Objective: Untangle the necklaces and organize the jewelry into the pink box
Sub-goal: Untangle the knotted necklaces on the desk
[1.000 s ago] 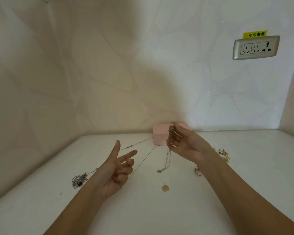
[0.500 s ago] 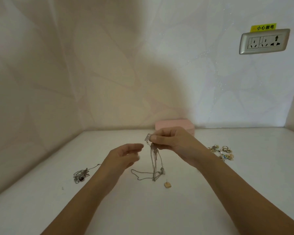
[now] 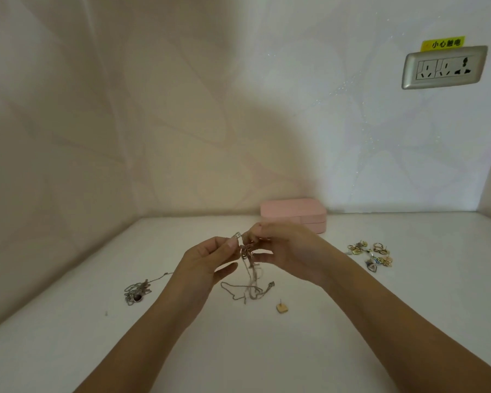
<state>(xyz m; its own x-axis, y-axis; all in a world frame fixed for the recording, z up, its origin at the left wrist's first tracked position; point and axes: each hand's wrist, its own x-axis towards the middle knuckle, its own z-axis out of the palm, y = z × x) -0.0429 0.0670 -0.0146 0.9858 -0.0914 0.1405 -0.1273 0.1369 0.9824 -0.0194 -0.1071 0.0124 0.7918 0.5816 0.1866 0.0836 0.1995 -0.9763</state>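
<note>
Both hands pinch the tangled necklace in front of the pink box, left hand and right hand fingertips together; tease gently apart; don't yank

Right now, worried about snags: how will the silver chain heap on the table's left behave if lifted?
The silver chain heap probably lifts limp, as one clump: its strands lie bunched. Its thin tail would likely trail and snag.
</note>
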